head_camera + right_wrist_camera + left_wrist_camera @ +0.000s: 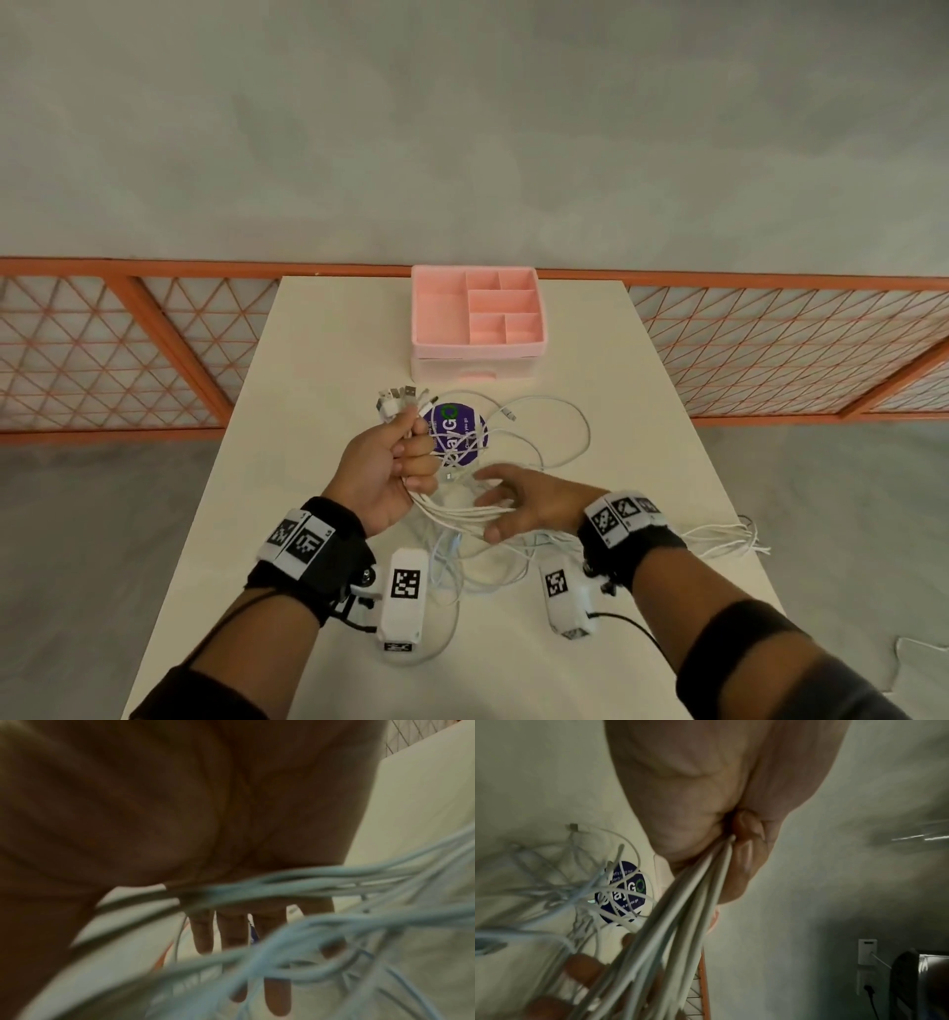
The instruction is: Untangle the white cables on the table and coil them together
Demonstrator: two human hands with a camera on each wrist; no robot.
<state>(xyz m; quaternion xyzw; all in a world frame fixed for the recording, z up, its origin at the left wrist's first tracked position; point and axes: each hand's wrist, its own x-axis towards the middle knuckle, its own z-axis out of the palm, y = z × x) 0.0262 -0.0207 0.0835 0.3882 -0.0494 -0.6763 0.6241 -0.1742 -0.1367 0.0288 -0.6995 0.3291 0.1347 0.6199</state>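
Clenching the white cables [464, 511] just below their gathered USB plugs [400, 398], the left hand [393, 475] anchored one end above the table [642, 462] so the right hand [534, 501], fingers spread, could comb the tangled lengths straight.

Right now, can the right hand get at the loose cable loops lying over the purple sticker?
Probably yes. The right hand is open, with the loops just beyond its fingers on the purple sticker. Only the strands held by the left hand pass beneath it.
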